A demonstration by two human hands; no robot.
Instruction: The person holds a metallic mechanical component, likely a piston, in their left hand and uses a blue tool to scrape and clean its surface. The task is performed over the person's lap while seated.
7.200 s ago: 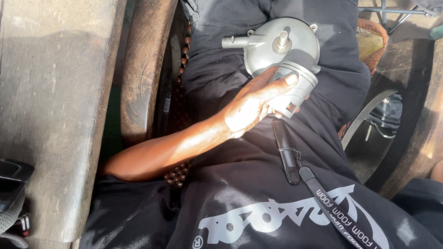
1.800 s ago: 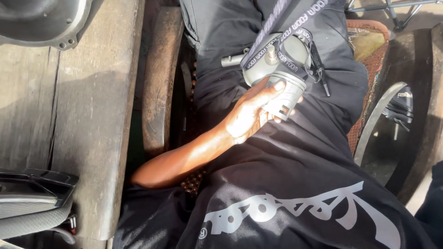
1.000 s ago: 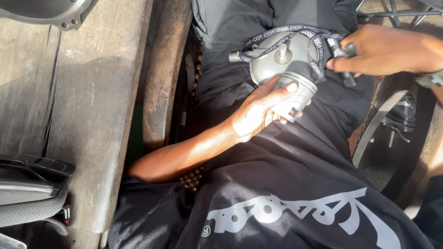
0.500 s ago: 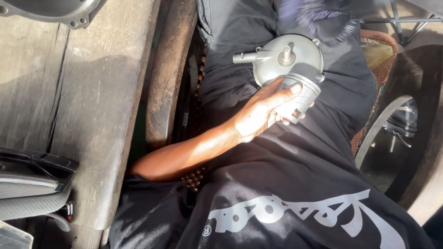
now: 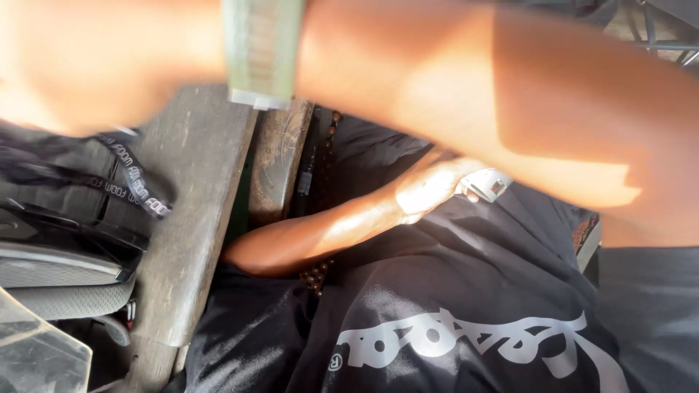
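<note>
Left hand grips a silver metal canister in the lap; right forearm crosses above, nearer the camera, its hand's grip unseen.

One head camera looks steeply down, very close (a blurred right arm fills the top), onto the lap.

Strong warm sunlight falls on the scene and makes bright glare on the left hand. The right forearm, very near the camera, is blurred and overexposed. The black shirt stays dark in shadow.
</note>
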